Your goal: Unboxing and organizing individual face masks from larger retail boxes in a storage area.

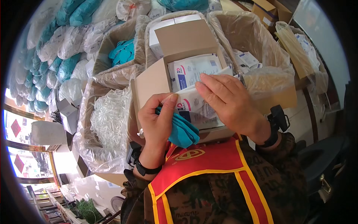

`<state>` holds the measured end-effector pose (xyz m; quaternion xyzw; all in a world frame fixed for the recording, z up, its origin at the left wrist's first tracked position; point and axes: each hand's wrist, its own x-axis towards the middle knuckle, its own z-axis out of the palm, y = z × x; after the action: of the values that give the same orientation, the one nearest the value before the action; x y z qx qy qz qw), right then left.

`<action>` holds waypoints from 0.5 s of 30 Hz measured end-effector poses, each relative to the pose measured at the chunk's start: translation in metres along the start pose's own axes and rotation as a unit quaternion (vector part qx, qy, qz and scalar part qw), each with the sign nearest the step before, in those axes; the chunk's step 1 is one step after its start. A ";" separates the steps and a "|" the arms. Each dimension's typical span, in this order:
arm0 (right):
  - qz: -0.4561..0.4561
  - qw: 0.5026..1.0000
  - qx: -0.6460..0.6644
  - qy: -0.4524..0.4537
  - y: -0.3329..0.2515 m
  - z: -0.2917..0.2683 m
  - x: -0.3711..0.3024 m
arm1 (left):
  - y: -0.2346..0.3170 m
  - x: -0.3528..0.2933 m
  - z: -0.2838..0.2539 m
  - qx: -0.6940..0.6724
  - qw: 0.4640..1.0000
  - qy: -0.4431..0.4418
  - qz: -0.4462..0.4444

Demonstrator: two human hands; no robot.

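Note:
My left hand pinches one end of a flat white packet between thumb and forefinger. Its lower fingers curl round a bunch of teal cloth-like pieces that fan out below. At the packet's other end, my right hand is closed on the upper edge, fingertips pressed together. Both hands are over an open brown cardboard box with its flaps spread. Inside lie printed white packets, partly hidden by my hands.
Left of the box, a plastic-lined carton holds a heap of clear, stringy strips. Another lined carton contains teal pieces. On the right, a lined carton has small white packets. Filled bags pile up far left.

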<state>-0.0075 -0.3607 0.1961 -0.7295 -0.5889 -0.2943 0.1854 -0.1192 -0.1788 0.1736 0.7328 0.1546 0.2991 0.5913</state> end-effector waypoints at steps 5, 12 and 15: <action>0.048 0.995 0.093 0.004 -0.005 0.001 -0.004 | 0.004 -0.004 0.005 0.012 1.000 0.001 0.009; 0.096 0.951 0.288 -0.055 0.004 0.004 0.018 | 0.012 -0.009 0.002 0.010 0.998 -0.065 0.022; 0.026 0.965 0.260 -0.011 -0.002 0.005 0.025 | 0.015 -0.009 0.000 -0.045 0.995 -0.078 -0.038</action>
<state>-0.0047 -0.3388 0.2081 -0.6743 -0.6283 -0.1179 0.3697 -0.1283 -0.1882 0.1855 0.7198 0.1223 0.2247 0.6453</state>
